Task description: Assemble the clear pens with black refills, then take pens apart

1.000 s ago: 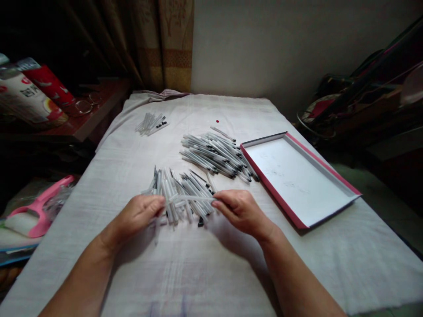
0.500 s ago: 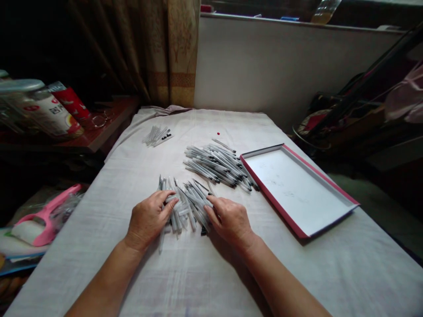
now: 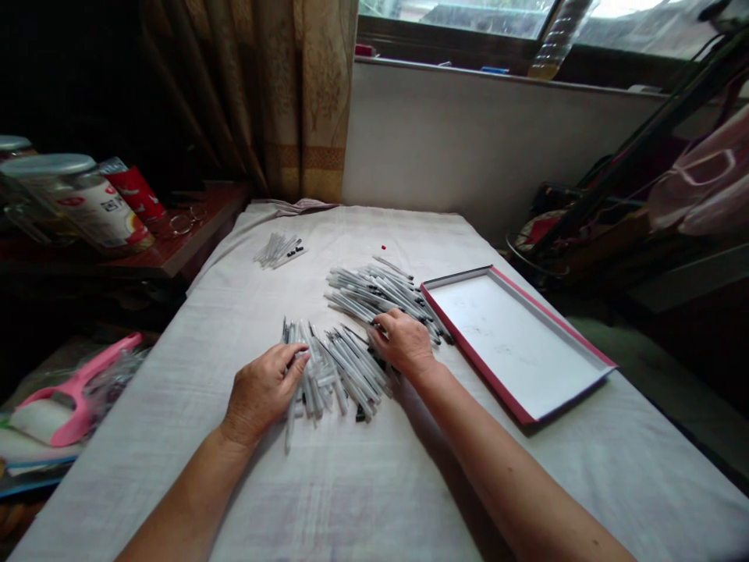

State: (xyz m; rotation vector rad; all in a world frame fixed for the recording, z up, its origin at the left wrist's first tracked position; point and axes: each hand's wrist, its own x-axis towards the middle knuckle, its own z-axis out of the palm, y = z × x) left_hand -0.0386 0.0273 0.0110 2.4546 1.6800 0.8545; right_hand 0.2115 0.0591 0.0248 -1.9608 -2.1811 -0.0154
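Note:
A near heap of clear pen barrels with black tips [image 3: 336, 371] lies on the white cloth [image 3: 363, 484]. My left hand [image 3: 266, 390] rests on the heap's left side, fingers curled over a few barrels. My right hand [image 3: 403, 339] reaches forward between that heap and a farther heap of pens [image 3: 380, 293], fingertips bent down on the pens there; what they hold is hidden. A small third bunch of pens [image 3: 279, 250] lies at the far left.
A shallow white box lid with a red rim [image 3: 515, 343] sits to the right of the pens. A tiny red piece [image 3: 383, 247] lies farther back. Jars [image 3: 76, 199] stand on a wooden shelf at left, a pink tool [image 3: 70, 390] below it. Clutter fills the right side.
My right hand has moved forward from the near heap to the edge of the farther heap. My left hand stays on the near heap. The camera has tilted up, showing the window.

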